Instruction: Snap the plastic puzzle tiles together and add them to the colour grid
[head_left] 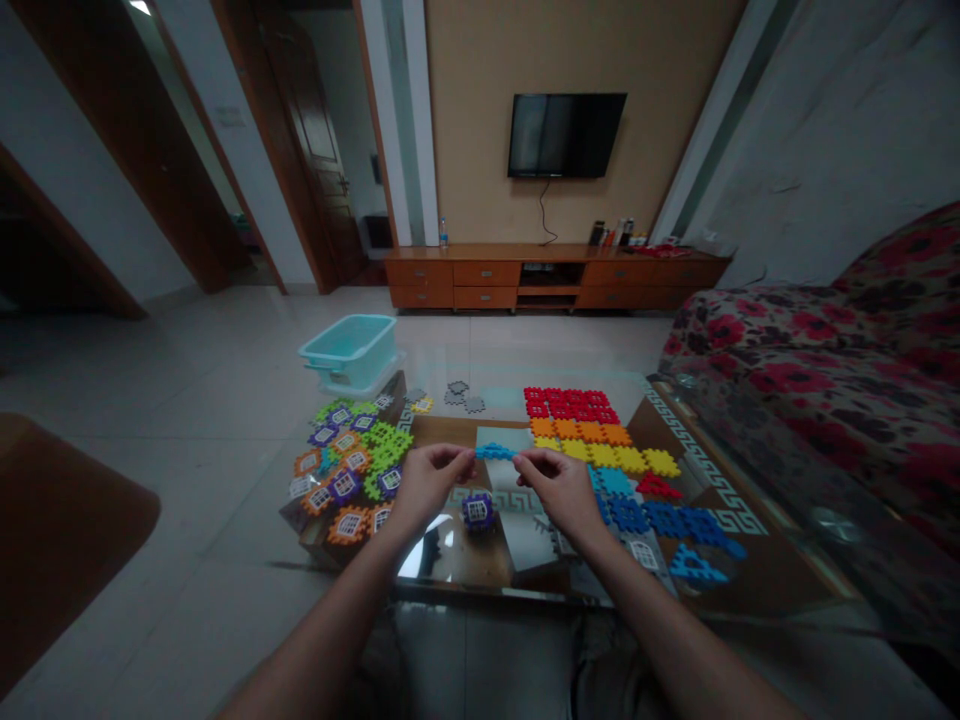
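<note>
Between my two hands, above the glass table, is a light-blue interlocking plastic tile (495, 452) seen nearly edge-on. My left hand (437, 478) pinches its left end, and my right hand (556, 482) pinches the right end. Just below them a purple tile with a white window piece (478, 512) lies on the glass. Right of my right hand are rows of tiles sorted by colour: red (568, 404), orange (581, 432), yellow (626, 458), light blue (615, 482) and dark blue (628, 514). My right hand and forearm partly cover the blue ones.
A mixed pile of green tiles (386, 445), orange and purple ones is at the table's left. Grey tiles (455, 397) lie toward the far side. Behind the pile stands a turquoise plastic bin (349, 350). A flowered sofa (810, 330) flanks the glass table (247, 520) on the right.
</note>
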